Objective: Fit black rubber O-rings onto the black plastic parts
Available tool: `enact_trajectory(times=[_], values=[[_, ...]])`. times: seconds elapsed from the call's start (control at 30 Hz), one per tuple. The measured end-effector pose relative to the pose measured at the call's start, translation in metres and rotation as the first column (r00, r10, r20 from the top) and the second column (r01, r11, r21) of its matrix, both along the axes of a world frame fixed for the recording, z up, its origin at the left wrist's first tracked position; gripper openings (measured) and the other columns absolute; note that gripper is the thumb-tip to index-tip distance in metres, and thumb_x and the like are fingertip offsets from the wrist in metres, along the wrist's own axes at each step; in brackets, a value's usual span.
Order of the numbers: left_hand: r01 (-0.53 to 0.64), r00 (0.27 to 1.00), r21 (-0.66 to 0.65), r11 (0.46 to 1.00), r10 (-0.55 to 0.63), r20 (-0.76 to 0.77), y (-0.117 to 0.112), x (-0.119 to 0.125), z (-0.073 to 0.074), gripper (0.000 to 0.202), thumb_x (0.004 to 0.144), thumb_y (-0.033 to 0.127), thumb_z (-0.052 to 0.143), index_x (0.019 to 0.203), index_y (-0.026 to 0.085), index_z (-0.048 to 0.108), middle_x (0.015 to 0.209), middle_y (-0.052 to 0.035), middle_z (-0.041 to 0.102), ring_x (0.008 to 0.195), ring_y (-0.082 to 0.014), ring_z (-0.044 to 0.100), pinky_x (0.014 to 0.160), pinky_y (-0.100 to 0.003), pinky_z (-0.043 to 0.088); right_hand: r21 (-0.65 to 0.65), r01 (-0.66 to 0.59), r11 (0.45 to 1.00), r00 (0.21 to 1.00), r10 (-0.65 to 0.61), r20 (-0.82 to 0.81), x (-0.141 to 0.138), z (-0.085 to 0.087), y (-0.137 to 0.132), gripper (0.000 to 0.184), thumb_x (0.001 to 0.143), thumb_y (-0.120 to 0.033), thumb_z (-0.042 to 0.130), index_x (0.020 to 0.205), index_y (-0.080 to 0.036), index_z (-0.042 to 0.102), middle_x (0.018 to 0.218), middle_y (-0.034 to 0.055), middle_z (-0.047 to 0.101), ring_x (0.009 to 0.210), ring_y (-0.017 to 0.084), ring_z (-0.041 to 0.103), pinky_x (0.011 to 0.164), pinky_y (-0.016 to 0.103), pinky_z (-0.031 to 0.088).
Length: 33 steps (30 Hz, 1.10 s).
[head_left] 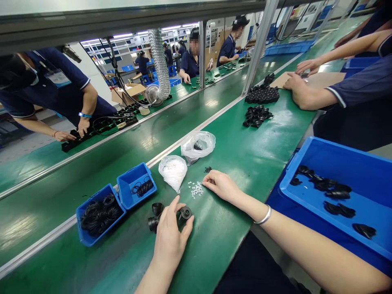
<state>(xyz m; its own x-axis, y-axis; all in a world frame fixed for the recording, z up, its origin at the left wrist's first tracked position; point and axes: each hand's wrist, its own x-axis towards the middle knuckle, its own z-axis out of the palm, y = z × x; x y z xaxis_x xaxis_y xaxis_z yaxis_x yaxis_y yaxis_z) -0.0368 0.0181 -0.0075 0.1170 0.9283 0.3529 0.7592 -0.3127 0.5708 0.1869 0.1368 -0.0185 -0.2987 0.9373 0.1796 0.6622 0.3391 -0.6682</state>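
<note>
My left hand (171,232) is closed around a round black plastic part (185,213), held between thumb and fingers with its ringed face up. Just behind those fingers, more black cylindrical parts (157,209) lie on the green table, partly covered by the hand. My right hand (223,186) rests low over the table with its fingertips pinched together at the edge of a scatter of small white pieces (196,189). Whatever sits in that pinch is too small to make out. A little pile of tiny black pieces (208,169) lies just beyond the right hand.
Two plastic bags, one of white pieces (173,169) and one opened (198,147), stand ahead. Blue bins hold black rings (101,214) and a black coil (144,188). A blue crate (361,163) with black parts is at right. Co-workers' hands (301,83) work beyond black parts (261,94).
</note>
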Motion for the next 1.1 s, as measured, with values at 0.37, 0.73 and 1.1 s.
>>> enact_trajectory(times=[0.37, 0.73, 1.1], values=[[0.470, 0.506, -0.516, 0.716, 0.260, 0.822, -0.016, 0.036, 0.008, 0.039, 0.092, 0.046, 0.052, 0.118, 0.016, 0.056, 0.086, -0.0055, 0.061, 0.069, -0.0155, 0.063, 0.053, -0.023, 0.043, 0.026, -0.025, 0.999, 1.000, 0.024, 0.015, 0.001, -0.004, 0.001, 0.011, 0.087, -0.021, 0.061, 0.079, -0.019, 0.068, 0.079, 0.0014, 0.063, 0.068, 0.014, 0.059, 0.063, 0.026, 0.046], [0.565, 0.188, -0.440, 0.698, 0.410, 0.892, -0.015, 0.027, 0.012, 0.037, 0.086, 0.039, 0.066, 0.117, 0.018, 0.062, 0.115, -0.0126, 0.062, 0.088, -0.0194, 0.065, 0.080, -0.035, 0.050, 0.132, -0.075, 0.988, 0.996, 0.080, -0.027, -0.001, -0.002, -0.006, 0.020, 0.093, -0.027, 0.053, 0.078, -0.019, 0.063, 0.078, 0.0036, 0.060, 0.068, 0.016, 0.057, 0.063, 0.029, 0.047], [0.556, 0.236, -0.376, 0.741, 0.293, 0.926, -0.014, 0.029, 0.000, 0.047, 0.077, 0.025, 0.075, 0.121, 0.022, 0.058, 0.124, -0.0083, 0.061, 0.118, -0.0230, 0.057, 0.107, -0.041, 0.039, 0.308, -0.307, 0.901, 0.948, 0.318, 0.015, -0.020, 0.014, -0.096, 0.015, 0.098, -0.018, 0.047, 0.098, -0.019, 0.062, 0.084, 0.0060, 0.059, 0.075, 0.016, 0.058, 0.067, 0.028, 0.051]])
